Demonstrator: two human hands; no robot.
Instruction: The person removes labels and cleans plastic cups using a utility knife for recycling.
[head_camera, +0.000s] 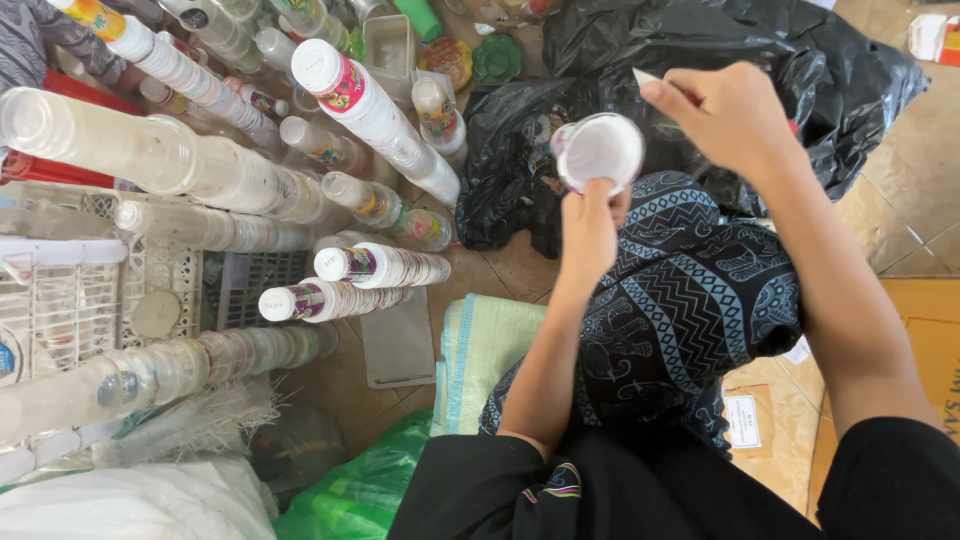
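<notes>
From my remote seat: stacks of nested plastic cups (350, 268) lean across a white crate (60, 300) at nine o'clock. At centre, my left hand (590, 228) pinches a single white cup (598, 150) by its lower wall, mouth toward the camera. I judge it light, thin and easily crushed, best held at the stiffer rim or base. At one o'clock my right hand (735, 115) closes on what looks like a peeled lid strip (646, 76), though the view is poor. A black bag (700, 60) lies beyond.
</notes>
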